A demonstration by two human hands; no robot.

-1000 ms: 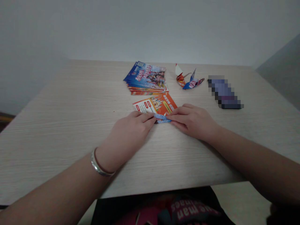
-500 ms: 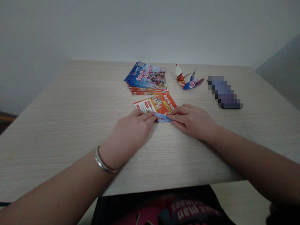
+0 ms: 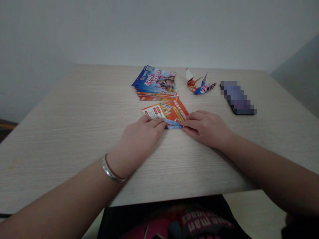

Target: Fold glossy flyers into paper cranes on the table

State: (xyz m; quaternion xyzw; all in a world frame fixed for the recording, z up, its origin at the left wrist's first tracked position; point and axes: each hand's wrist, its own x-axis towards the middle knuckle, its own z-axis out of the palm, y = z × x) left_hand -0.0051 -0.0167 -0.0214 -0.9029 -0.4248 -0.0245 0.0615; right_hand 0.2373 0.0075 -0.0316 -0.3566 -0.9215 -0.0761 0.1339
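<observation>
An orange and white printed leaflet [image 3: 169, 111] lies flat on the table, its near edge folded over so that a narrow blue strip shows. My left hand [image 3: 144, 132] presses the left end of that strip, fingers together and pointing inward. At the strip's right end, the thumb and fingers of my right hand [image 3: 205, 127] pinch the paper. Parts of the leaflet's lower corners are hidden under my fingers. Just beyond it is a fanned stack of leaflets [image 3: 157, 81] with blue covers.
Two folded paper cranes, one orange [image 3: 191, 83] and one blue [image 3: 203, 89], stand at the back of the pale wooden table [image 3: 82, 109]. A dark phone [image 3: 238, 98], its screen blurred, lies to the right. A wall [image 3: 159, 33] rises behind the table.
Almost nothing differs. My right fingers have shifted very slightly along the folded strip, and both hands stay on the leaflet.
</observation>
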